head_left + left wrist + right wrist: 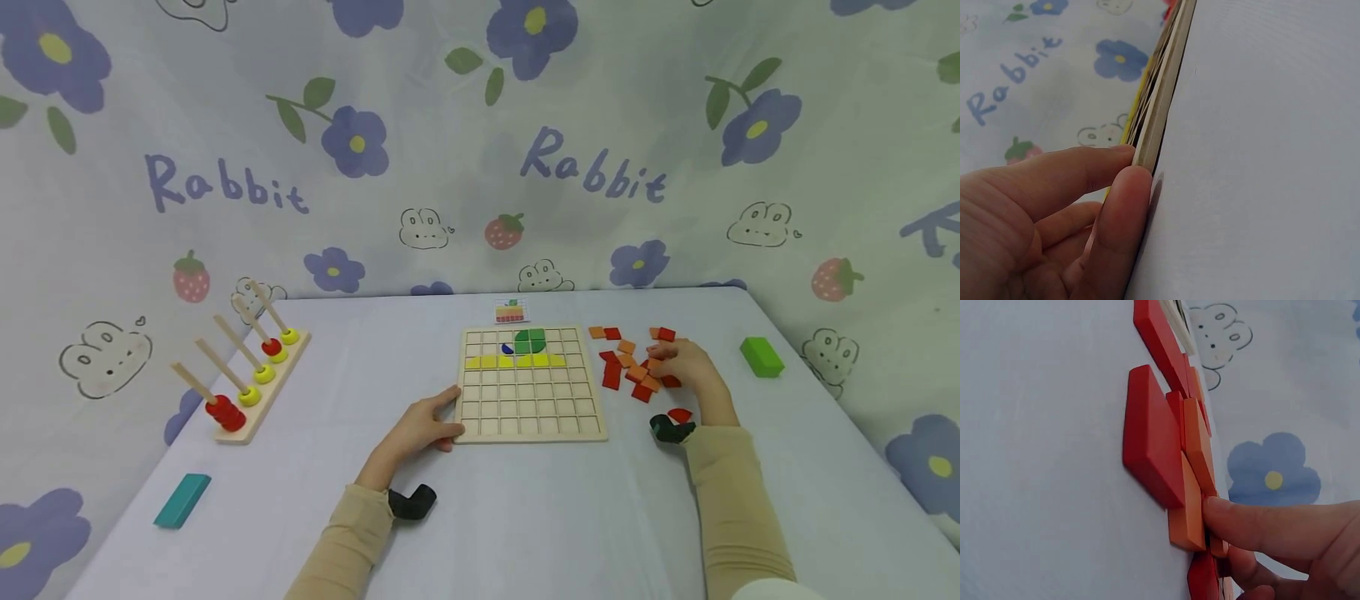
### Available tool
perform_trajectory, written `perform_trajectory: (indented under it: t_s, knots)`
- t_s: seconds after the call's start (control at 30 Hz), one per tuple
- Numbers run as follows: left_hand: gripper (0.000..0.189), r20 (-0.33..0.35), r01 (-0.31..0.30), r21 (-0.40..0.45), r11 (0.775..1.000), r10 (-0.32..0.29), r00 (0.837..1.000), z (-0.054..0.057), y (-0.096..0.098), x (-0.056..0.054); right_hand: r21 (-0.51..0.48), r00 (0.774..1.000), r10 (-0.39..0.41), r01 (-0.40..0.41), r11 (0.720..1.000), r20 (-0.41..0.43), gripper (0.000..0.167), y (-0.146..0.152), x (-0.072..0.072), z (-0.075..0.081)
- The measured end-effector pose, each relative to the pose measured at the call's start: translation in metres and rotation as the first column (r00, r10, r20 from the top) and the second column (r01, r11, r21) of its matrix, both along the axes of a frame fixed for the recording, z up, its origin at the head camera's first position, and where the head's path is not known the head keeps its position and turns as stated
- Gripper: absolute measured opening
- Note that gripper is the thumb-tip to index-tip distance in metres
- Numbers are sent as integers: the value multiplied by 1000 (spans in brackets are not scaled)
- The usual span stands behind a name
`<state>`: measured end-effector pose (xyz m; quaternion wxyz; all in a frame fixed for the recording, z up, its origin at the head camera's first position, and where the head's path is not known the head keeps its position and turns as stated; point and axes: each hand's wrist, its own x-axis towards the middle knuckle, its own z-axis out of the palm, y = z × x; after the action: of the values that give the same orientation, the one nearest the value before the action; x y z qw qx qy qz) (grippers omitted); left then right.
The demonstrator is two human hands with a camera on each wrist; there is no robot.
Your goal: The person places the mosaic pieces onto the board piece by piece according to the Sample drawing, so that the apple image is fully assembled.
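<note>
A pale wooden grid board [525,407] lies on the table with a row of yellow tiles [474,363], green curved tiles [531,340] and a small blue piece [507,349] in its upper cells. My left hand [420,427] touches the board's left edge, thumb near the lower corner and index finger farther up. My right hand [686,365] reaches into loose orange tiles [626,347] and red tiles [611,377] right of the board. In the right wrist view, its thumb touches the pile beside an orange tile [1186,519]; whether the fingers grip one is hidden.
A small picture card [512,311] stands behind the board. On the left are a peg stand [258,408] with red and yellow rings and a teal block [182,501]. A green block [762,357] lies at the far right. A red curved tile [679,415] lies near the right wrist.
</note>
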<state>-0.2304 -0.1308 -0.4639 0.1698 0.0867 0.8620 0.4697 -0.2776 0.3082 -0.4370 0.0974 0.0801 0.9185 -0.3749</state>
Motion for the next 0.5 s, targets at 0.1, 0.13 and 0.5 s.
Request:
perform_trajectory:
  t_s: [0.1, 0.13, 0.5]
  knots:
    - [72, 1, 1, 3, 1000, -1, 1000, 0, 0, 1, 54, 1000, -2, 3, 999, -14, 45, 0, 1, -1]
    - [72, 2, 2, 5, 1000, -2, 1000, 0, 0, 1, 61, 1000, -3, 4, 998, -23, 45, 0, 1, -2]
    - [71, -12, 7, 31, 999, -7, 1000, 3, 0, 3, -205, 984, -45, 9, 979, -173, 48, -40, 1, 10]
